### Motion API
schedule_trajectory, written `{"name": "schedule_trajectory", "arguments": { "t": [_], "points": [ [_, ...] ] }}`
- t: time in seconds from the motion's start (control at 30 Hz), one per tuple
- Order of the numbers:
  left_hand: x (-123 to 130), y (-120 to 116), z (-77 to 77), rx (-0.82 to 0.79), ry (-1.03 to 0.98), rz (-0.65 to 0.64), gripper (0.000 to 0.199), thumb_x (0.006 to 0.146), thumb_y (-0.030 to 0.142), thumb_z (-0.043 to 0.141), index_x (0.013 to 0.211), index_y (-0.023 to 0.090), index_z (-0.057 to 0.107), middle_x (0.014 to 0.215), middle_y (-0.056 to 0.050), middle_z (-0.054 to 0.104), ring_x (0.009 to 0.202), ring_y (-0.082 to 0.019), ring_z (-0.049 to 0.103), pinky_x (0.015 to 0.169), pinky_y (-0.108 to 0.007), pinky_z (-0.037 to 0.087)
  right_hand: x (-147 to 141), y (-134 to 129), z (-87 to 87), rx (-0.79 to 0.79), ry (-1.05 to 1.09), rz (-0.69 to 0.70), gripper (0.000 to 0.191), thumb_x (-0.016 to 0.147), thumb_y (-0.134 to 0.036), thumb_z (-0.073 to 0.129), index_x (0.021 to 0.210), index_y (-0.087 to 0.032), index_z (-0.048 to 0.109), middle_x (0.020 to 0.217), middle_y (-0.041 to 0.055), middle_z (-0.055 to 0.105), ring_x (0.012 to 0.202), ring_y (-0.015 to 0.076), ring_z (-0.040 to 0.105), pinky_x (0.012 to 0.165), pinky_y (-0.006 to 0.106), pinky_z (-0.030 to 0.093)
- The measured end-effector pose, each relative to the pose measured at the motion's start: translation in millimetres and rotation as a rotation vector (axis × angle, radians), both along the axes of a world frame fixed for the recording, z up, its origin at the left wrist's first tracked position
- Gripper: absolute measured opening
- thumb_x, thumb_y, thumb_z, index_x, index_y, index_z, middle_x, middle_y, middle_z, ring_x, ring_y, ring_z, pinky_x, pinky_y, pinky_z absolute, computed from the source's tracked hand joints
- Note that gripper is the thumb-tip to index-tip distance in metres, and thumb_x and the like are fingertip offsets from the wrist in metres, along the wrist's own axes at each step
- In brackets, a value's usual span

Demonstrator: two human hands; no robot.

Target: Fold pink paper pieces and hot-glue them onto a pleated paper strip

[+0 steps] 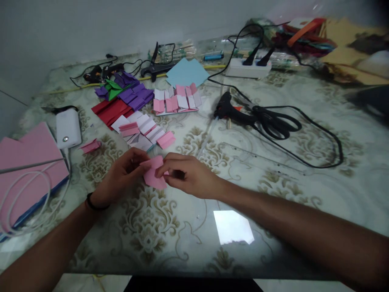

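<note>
A small piece of pink folded paper (pixel 154 177) is held between my two hands above the patterned table. My left hand (pixel 123 174) pinches its left edge between thumb and fingers. On the other side, my right hand (pixel 187 172) has its fingers closed on the paper's right part. Just beyond the hands lie white and pink folded paper pieces (pixel 142 129), laid close together. A second group of pink and white folded pieces (pixel 178 99) sits farther back. One separate pink folded piece (pixel 90 146) lies to the left of my left hand.
A black glue gun (pixel 234 111) with coiled cord lies at right, near a clear ruler (pixel 264 158). Red (pixel 112 110) and purple (pixel 136 96) folded papers, light blue paper (pixel 187 72) and a white power strip (pixel 247 68) are behind. A white power bank (pixel 68 127) and pink sheets (pixel 33 150) lie left.
</note>
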State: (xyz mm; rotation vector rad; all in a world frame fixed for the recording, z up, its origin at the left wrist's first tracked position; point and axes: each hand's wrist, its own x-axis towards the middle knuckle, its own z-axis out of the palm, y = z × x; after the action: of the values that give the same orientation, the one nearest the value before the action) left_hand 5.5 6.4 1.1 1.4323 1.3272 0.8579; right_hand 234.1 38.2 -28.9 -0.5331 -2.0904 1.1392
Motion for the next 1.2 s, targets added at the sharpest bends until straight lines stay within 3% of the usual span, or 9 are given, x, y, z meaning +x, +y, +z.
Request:
{"name": "schedule_trajectory", "arguments": {
  "t": [0.13, 0.47, 0.6, 0.7, 0.83, 1.0, 1.2],
  "points": [
    [0, 1, -0.9, 0.028, 0.006, 0.047, 0.026, 0.085, 0.039, 0.077, 0.092, 0.018, 0.063, 0.076, 0.003, 0.062, 0.064, -0.006, 0.055, 0.056, -0.015, 0.044, 0, 0, -1.4, -0.027, 0.049, 0.061, 0.022, 0.088, -0.007, 0.064, 0.101, -0.019, 0.076, 0.102, 0.0040, 0.064, 0.085, 0.0088, 0.060, 0.072, 0.019, 0.050],
    [-1, -2, 1.4, 0.042, 0.041, 0.077, 0.022, 0.083, 0.042, 0.077, 0.088, 0.021, 0.074, 0.077, 0.001, 0.068, 0.068, -0.009, 0.061, 0.061, -0.018, 0.049, 0, 2, -1.9, -0.074, 0.094, 0.020, 0.013, 0.093, -0.027, 0.071, 0.100, -0.017, 0.077, 0.105, 0.0064, 0.069, 0.090, 0.0107, 0.064, 0.074, 0.022, 0.051],
    [-4, -3, 3.6, 0.070, 0.056, -0.006, 0.019, 0.088, 0.039, 0.073, 0.094, 0.021, 0.076, 0.087, -0.002, 0.071, 0.078, -0.010, 0.066, 0.068, -0.018, 0.053, 0, 2, 2.0, -0.098, 0.060, -0.054, 0.014, 0.096, -0.029, 0.068, 0.099, -0.018, 0.077, 0.100, 0.0045, 0.069, 0.086, 0.0096, 0.063, 0.072, 0.021, 0.049],
    [-4, -4, 3.9, 0.076, 0.039, -0.101, 0.026, 0.083, 0.037, 0.081, 0.102, 0.021, 0.075, 0.093, -0.003, 0.072, 0.081, -0.012, 0.068, 0.072, -0.020, 0.057, 1, 3, 4.2, -0.119, 0.016, -0.098, 0.015, 0.097, -0.028, 0.066, 0.098, -0.017, 0.075, 0.093, 0.0031, 0.068, 0.083, 0.0095, 0.061, 0.076, 0.022, 0.048],
    [-2, -4, -1.1, 0.122, 0.027, -0.120, 0.027, 0.079, 0.035, 0.084, 0.100, 0.021, 0.074, 0.100, -0.005, 0.072, 0.089, -0.014, 0.070, 0.079, -0.023, 0.061, 0, 5, 3.0, -0.153, 0.043, -0.145, 0.021, 0.098, -0.033, 0.065, 0.092, -0.016, 0.073, 0.094, 0.0036, 0.066, 0.084, 0.0097, 0.060, 0.075, 0.021, 0.046],
    [-4, -5, -6.7, 0.253, 0.145, -0.150, 0.018, 0.086, 0.032, 0.079, 0.097, 0.020, 0.073, 0.096, -0.003, 0.071, 0.088, -0.011, 0.068, 0.076, -0.019, 0.058, -1, 5, 1.7, -0.257, 0.048, -0.158, 0.024, 0.097, -0.036, 0.064, 0.085, -0.015, 0.069, 0.089, 0.0030, 0.066, 0.075, 0.0086, 0.057, 0.068, 0.020, 0.044],
    [-2, -8, -1.8, 0.440, 0.349, -0.195, 0.014, 0.086, 0.031, 0.079, 0.085, 0.021, 0.070, 0.081, 0.002, 0.070, 0.079, -0.009, 0.065, 0.074, -0.021, 0.052, -1, 2, 4.0, -0.394, 0.001, -0.133, 0.020, 0.096, -0.035, 0.064, 0.089, -0.016, 0.063, 0.073, -0.0013, 0.065, 0.063, 0.0075, 0.052, 0.060, 0.018, 0.038]
  ]
}}
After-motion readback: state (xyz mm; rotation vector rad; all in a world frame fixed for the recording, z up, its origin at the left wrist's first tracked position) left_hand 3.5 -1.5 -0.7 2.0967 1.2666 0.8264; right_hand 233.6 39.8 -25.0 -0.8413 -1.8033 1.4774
